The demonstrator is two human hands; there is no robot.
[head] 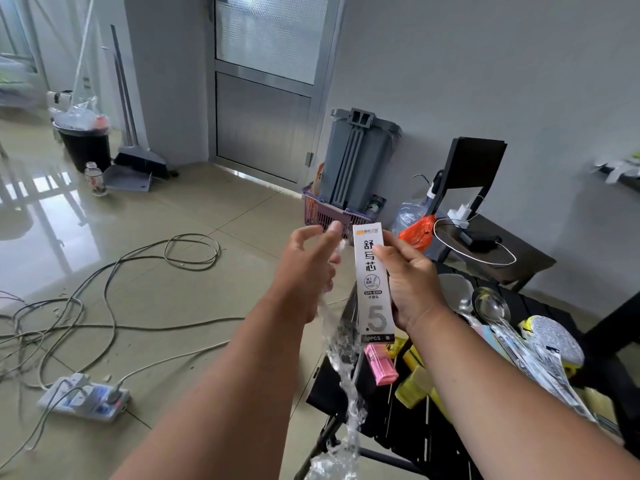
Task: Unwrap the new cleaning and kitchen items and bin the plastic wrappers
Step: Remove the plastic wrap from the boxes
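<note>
- Right hand (412, 285) grips a tall white box (373, 282) upright, thumb on its printed front and fingers curled round its right edge, held in the air above the near end of the black counter (398, 431).
- Left hand (308, 271) sits just left of the box, fingers loosely curled; it pinches the top of a clear wrapper (341, 362) close to the box's upper left corner.
- Wrapper hangs down from that pinch in a long crinkled strip, passing in front of the counter's edge and reaching the bottom of the view; it looks off the box for most of its length, though I cannot tell whether the top end still clings.
- Step in hand, as I judge it: peeling the film from the box, nearly finished.
- Next move calls for drawing the left hand away until the film comes fully free, then bunching the strip so it does not trail.
- Bin (85, 147) stands well apart, far left by the broom (138, 157), already heaped with clear plastic; getting there means crossing the floor cables (114, 292).
- Box would then want a place on the counter, among the spoons (485, 306), a pink pack (381, 365) and yellow packs (414, 386), which wait their turn.
</note>
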